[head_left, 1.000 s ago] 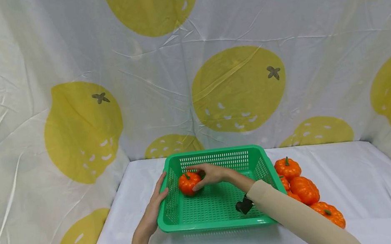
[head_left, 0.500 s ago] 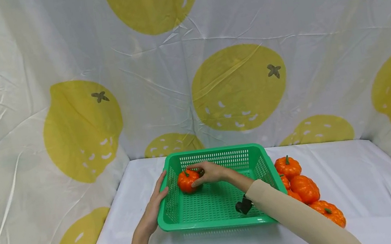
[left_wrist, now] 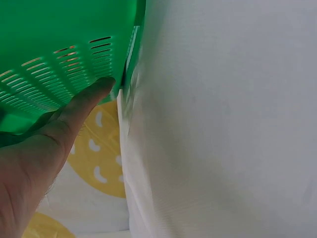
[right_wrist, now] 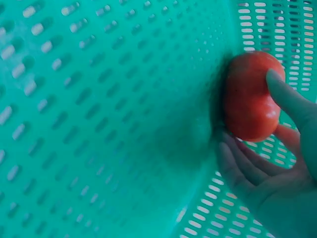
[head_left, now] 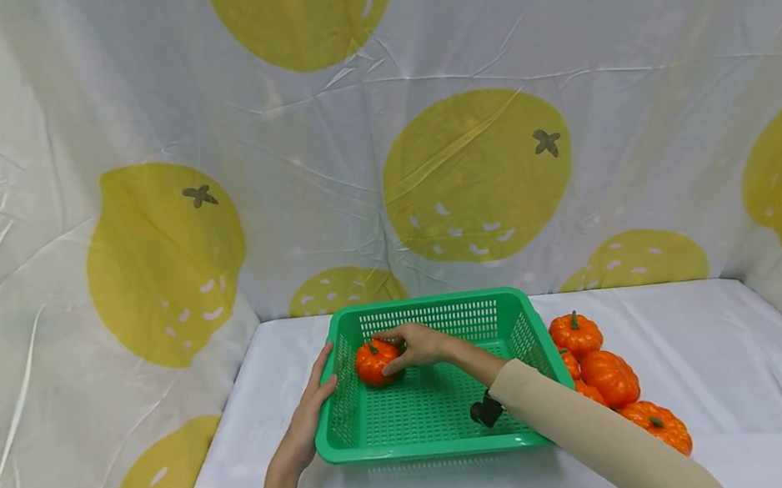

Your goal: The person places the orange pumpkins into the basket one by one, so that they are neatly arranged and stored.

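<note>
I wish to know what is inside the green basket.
Inside the green basket, one orange pumpkin is visible near its left side, held by the right hand. The sleeve and black wrist device cover part of the front right area, which cannot be seen.

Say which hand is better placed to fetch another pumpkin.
Likely the right hand, after releasing its pumpkin: the other pumpkins lie right of the basket; the left hand touches the basket's left side.

Six pumpkins, one basket and two hands are visible.
</note>
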{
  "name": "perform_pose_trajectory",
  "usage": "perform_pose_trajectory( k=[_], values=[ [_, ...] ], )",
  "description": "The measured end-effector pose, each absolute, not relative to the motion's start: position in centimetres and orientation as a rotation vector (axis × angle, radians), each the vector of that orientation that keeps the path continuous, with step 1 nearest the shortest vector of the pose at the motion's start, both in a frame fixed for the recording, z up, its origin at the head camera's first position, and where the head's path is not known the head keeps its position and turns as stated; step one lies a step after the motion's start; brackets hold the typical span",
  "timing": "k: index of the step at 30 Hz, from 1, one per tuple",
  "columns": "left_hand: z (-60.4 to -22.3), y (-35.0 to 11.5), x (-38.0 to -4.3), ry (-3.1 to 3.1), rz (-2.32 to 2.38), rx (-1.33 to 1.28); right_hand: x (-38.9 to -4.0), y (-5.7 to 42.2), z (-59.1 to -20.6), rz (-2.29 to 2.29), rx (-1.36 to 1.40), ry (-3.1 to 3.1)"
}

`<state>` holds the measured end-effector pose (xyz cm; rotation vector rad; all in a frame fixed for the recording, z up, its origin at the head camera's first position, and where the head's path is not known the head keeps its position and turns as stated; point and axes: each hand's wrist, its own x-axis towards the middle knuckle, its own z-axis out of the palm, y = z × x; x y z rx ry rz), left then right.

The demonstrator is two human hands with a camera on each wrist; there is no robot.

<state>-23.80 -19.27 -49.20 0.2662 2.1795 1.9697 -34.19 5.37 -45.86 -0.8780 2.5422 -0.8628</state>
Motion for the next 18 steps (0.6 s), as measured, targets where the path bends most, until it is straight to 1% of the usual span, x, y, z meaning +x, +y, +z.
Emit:
perform_pose_trajectory(
  k=[4, 9, 18],
  values=[
    [-49.2, -19.1, -23.7, 2.182, 1.963, 0.278, -34.0, 5.7, -45.1, -0.813, -0.89, 2.517],
    [-49.2, -19.1, -23.8, 2.175, 1.972, 0.276, -33.9, 6.8, -43.1, -0.842, -0.863, 2.449],
    [-49.1, -19.1, -23.6, 2.172, 1.962, 0.264, -33.5, 11.8, -38.9, -0.965, -0.806, 2.411]
  ],
)
